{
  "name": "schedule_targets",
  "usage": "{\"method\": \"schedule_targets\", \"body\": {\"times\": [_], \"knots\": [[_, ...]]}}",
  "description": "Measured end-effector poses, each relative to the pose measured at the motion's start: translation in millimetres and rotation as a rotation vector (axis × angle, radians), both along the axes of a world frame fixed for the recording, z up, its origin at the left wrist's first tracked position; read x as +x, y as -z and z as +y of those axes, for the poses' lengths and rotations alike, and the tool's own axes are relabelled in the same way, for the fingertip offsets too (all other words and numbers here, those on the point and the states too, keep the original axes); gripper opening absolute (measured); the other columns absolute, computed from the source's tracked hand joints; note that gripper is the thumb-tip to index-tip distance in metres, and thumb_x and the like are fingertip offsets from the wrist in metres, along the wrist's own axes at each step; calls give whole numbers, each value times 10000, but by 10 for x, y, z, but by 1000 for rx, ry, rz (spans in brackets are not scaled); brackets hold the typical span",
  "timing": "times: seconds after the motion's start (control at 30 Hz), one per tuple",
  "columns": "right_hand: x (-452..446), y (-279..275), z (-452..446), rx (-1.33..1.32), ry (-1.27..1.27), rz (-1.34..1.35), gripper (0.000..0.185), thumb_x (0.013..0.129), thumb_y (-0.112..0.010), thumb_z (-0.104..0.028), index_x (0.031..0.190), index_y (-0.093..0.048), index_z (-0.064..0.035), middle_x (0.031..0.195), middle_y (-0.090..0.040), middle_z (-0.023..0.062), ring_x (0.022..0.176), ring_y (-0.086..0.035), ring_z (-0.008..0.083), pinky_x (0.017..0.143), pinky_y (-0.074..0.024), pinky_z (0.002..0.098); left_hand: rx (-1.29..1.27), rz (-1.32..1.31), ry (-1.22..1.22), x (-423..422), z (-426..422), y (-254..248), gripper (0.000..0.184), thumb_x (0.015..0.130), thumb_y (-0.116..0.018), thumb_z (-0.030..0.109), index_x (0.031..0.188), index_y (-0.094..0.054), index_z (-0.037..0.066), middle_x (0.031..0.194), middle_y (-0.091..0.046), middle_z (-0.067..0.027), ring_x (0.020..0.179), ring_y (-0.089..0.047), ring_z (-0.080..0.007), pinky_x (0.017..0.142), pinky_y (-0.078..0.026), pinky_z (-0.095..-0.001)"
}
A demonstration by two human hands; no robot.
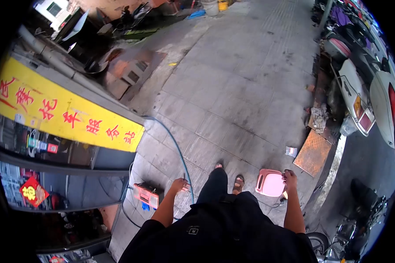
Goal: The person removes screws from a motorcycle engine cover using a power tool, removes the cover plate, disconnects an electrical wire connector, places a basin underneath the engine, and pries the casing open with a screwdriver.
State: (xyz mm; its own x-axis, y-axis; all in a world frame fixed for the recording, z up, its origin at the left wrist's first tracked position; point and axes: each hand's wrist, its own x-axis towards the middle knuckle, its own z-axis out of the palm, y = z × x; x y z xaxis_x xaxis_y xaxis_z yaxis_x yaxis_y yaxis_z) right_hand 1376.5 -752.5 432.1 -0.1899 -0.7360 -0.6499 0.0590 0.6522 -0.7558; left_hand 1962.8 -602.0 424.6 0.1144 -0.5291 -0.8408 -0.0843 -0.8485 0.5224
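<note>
A: Layout, largest first?

B: Grey paved walkway (245, 83). Yellow signboard (81, 118) on the left, white scooter (354, 87) among others at the right edge. The person is mid-pavement, seen from above; standing or walking, cannot tell.

A: Things near the hands?

B: Blue-green hose (176, 141) curving across the paving, close to the left hand (179, 186). Pink plastic stool (270, 183) just beside the right hand (289, 179). Smaller red-fronted box (145, 195) on the ground, outward of the left arm.

A: State of the hands?

B: Left: fingers loosely parted, nothing seen in them. Right: fingers bent, at the stool's edge in this view; contact or grip, cannot tell.

A: Step in hand?

B: Judgement only: between handlings, arms lowered to either side. Gripping the stool would call for the right fingers to close on its rim; taking the hose, a small inward reach by the left.
</note>
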Motion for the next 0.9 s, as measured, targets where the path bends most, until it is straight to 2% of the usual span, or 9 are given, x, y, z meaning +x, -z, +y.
{"method": "schedule_targets", "body": {"times": [0.13, 0.2, 0.23, 0.33, 0.37, 0.4, 0.47, 0.67, 0.9], "knots": [[-140, 266, 416, 187, -28, 70, 255, 856, -568, -246, 1007, -599, -43, 643, -603, 49, 465, -488, 104, 392, -396, 256, 177, -43, 7, 45, -353, 261, 208, 905, -454, 229, 1007, -547, 74, 961, -657, -94, 712, -648, -220, 573, -527, -342], [-79, 181, 756, 391, -73, 198, 317, 840, -582, -281, 1035, -612, -33, 623, -593, 63, 439, -473, 127, 385, -402, 280, 76, -70, 559, 314, -611, 689, 207, 902, -449, 228, 997, -546, 72, 969, -657, -93, 729, -658, -237, 572, -533, -345], [-25, 148, 932, 456, -15, 201, 342, 824, -593, -296, 1030, -610, -23, 613, -587, 72, 437, -475, 136, 387, -407, 286, 72, -42, 675, 340, -916, 783, 207, 902, -449, 228, 997, -546, 72, 969, -657, -93, 729, -658, -237, 572, -533, -345], [118, 230, 1505, 603, 104, 265, 334, 819, -573, -325, 957, -638, -28, 647, -626, 79, 405, -500, 166, 369, -416, 333, 136, 114, 512, 386, -1780, 926, 186, 890, -472, 228, 976, -543, 80, 908, -661, -110, 712, -664, -257, 574, -541, -364], [243, 98, 1593, 659, 146, 246, 343, 820, -570, -333, 971, -639, -33, 645, -625, 79, 410, -503, 163, 373, -417, 328, 173, 164, 425, 338, -1966, 912, 179, 886, -479, 227, 969, -542, 82, 887, -662, -116, 707, -667, -264, 575, -544, -370], [359, -95, 1600, 708, 185, 227, 353, 820, -567, -341, 985, -641, -37, 644, -623, 79, 415, -505, 160, 378, -419, 323, 216, 54, 382, -30, -2448, 392, 178, 892, -464, 223, 967, -546, 84, 855, -666, -104, 681, -659, -249, 560, -536, -352], [632, -414, 1542, 673, 285, 223, 353, 822, -566, -337, 995, -643, -39, 639, -621, 77, 420, -501, 151, 384, -415, 308, 212, 74, 370, -88, -3233, 531, 192, 894, -459, 235, 961, -553, 82, 848, -668, -96, 650, -647, -225, 541, -521, -317], [1374, -914, 1344, 504, 596, 156, 334, 831, -571, -285, 1019, -638, -17, 615, -612, 76, 430, -474, 114, 385, -375, 267, 18, -17, 689, -870, -5201, 517, 222, 894, -486, 235, 968, -573, 45, 865, -680, -106, 635, -633, -174, 536, -499, -292], [2273, -639, 2144, 574, 852, -28, 339, 840, -577, -274, 1047, -625, -10, 635, -611, 82, 431, -469, 116, 385, -372, 266, -82, 164, 928, -2428, -5170, 161, 247, 936, -436, 210, 1021, -562, 15, 890, -682, -104, 653, -635, -169, 594, -518, -304]]}}
